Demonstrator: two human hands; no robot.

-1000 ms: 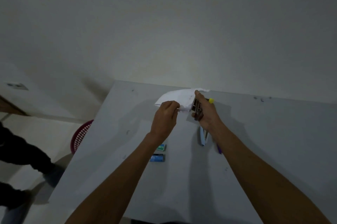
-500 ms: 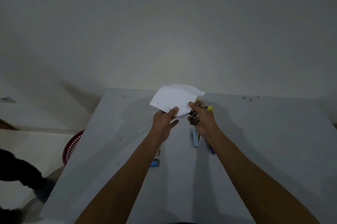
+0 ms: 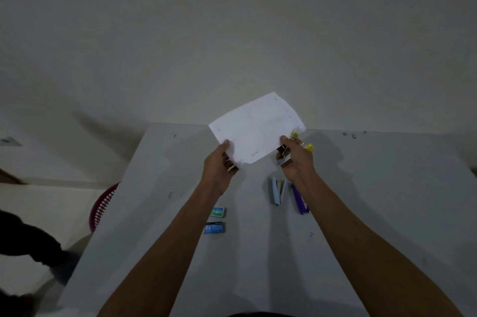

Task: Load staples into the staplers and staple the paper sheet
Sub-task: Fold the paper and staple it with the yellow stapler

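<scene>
A white paper sheet [image 3: 256,128] is held up flat above the far part of the grey table [image 3: 387,200]. My left hand [image 3: 219,164] pinches its lower left corner. My right hand [image 3: 295,159] grips a yellow stapler [image 3: 300,142] and its thumb touches the sheet's lower right edge. A light blue stapler [image 3: 276,191] and a purple stapler [image 3: 299,199] lie on the table just below my right hand. Two small staple boxes, a green one [image 3: 217,211] and a blue one [image 3: 213,228], lie between my forearms.
A red plastic basket [image 3: 102,209] stands on the floor by the table's left edge. A person's dark-clothed leg [image 3: 28,239] is at the lower left. A pale wall rises behind the table.
The sheet has been lifted and spread out to face me, with my hands moving apart to its two lower corners. The view has tilted, showing more of the table.
</scene>
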